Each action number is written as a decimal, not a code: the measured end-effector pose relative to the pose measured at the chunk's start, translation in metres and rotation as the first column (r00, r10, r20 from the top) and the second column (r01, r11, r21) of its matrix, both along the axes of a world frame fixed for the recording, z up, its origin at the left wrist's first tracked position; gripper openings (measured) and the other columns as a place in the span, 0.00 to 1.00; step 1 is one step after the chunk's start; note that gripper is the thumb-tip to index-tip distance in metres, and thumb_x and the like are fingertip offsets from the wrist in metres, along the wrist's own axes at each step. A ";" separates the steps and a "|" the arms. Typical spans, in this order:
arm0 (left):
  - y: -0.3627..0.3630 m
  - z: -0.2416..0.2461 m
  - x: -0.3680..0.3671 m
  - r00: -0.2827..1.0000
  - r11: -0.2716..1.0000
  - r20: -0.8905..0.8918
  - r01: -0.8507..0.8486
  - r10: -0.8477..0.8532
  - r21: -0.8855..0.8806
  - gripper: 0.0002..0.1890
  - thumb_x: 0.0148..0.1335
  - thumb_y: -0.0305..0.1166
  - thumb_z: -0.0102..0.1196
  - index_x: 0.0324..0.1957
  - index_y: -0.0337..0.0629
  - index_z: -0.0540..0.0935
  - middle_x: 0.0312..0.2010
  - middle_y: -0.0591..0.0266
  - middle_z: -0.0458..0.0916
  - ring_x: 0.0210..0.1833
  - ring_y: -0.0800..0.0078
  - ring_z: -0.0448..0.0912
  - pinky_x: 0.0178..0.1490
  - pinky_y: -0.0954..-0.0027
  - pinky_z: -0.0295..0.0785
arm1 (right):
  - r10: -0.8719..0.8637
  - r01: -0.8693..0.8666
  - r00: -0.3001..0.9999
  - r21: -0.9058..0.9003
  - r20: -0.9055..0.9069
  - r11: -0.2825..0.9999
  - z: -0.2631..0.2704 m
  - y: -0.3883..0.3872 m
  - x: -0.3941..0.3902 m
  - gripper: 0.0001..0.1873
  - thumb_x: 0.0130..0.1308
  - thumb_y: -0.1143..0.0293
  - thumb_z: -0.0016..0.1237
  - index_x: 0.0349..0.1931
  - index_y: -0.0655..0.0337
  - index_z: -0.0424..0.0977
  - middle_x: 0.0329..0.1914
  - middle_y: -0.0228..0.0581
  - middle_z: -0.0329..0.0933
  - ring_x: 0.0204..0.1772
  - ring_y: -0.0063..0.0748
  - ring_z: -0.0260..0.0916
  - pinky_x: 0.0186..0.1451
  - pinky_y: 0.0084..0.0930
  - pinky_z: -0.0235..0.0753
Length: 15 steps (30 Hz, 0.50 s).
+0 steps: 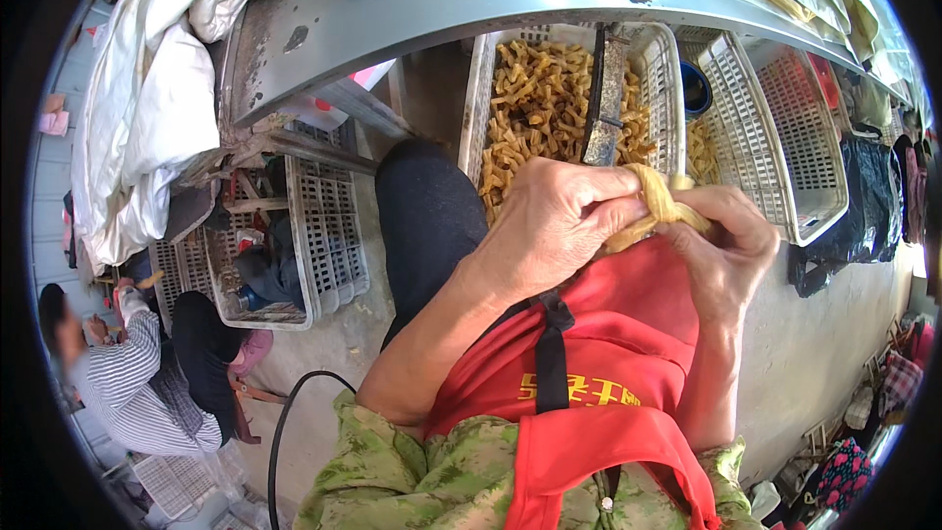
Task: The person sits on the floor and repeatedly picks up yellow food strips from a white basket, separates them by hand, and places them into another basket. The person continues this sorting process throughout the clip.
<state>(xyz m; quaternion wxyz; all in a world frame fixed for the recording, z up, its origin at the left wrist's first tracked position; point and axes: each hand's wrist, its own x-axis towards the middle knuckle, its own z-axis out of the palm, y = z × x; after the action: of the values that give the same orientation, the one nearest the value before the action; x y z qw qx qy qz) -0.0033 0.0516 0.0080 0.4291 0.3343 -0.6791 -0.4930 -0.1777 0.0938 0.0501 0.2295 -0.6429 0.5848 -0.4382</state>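
Observation:
A pliable yellowish strip (657, 195), its material not certain, is looped into a loose knot over my lap. My left hand (567, 213) pinches it from the left between thumb and bent fingers. On the other side my right hand (725, 239) grips the opposite end, thumb and index finger close to the knot. Part of the strip is hidden behind the fingers. Just beyond my hands, a white plastic crate (475, 103) holds a heap of short knotted yellow-brown pieces (541, 96). A red apron (589, 338) covers my lap beneath the strip.
A worn metal table edge (412, 7) crosses above the crates, with a dirty bar (605, 96) over the heap. More white crates (747, 125) stand at right, near a black plastic bag (846, 206). Another person (140, 390) sits at left beside a crate (327, 235).

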 end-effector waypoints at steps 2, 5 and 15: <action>0.003 -0.004 0.002 0.989 0.985 -0.133 0.083 -0.064 0.150 0.07 0.55 0.25 0.59 0.35 0.31 0.81 0.26 0.67 0.71 0.27 0.83 0.70 0.32 0.81 0.71 | -0.044 -0.031 0.918 0.181 0.394 0.983 -0.004 0.005 0.005 0.10 0.44 0.83 0.57 0.31 0.69 0.79 0.25 0.33 0.76 0.24 0.15 0.67 0.26 0.14 0.66; 0.010 -0.010 0.006 0.993 0.988 -0.118 0.038 -0.020 0.152 0.05 0.54 0.24 0.58 0.33 0.34 0.78 0.33 0.67 0.66 0.34 0.83 0.68 0.32 0.82 0.68 | -0.120 -0.122 0.839 0.399 0.531 0.909 -0.013 0.015 -0.008 0.09 0.47 0.84 0.55 0.32 0.70 0.79 0.27 0.35 0.77 0.25 0.16 0.69 0.28 0.12 0.69; -0.056 0.001 0.005 0.905 0.929 0.216 -0.340 0.365 -0.146 0.13 0.58 0.34 0.56 0.25 0.33 0.74 0.28 0.60 0.69 0.29 0.73 0.68 0.30 0.71 0.65 | -0.196 0.087 0.942 0.363 0.273 0.928 0.005 -0.031 -0.043 0.05 0.49 0.75 0.55 0.25 0.69 0.78 0.20 0.33 0.74 0.22 0.18 0.63 0.27 0.16 0.59</action>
<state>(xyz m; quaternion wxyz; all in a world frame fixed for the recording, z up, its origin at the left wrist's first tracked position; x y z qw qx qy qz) 0.0014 -0.0046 0.0085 0.4432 0.4855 -0.6791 -0.3267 -0.2209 0.0628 0.0553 0.3937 -0.4728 0.6555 -0.4380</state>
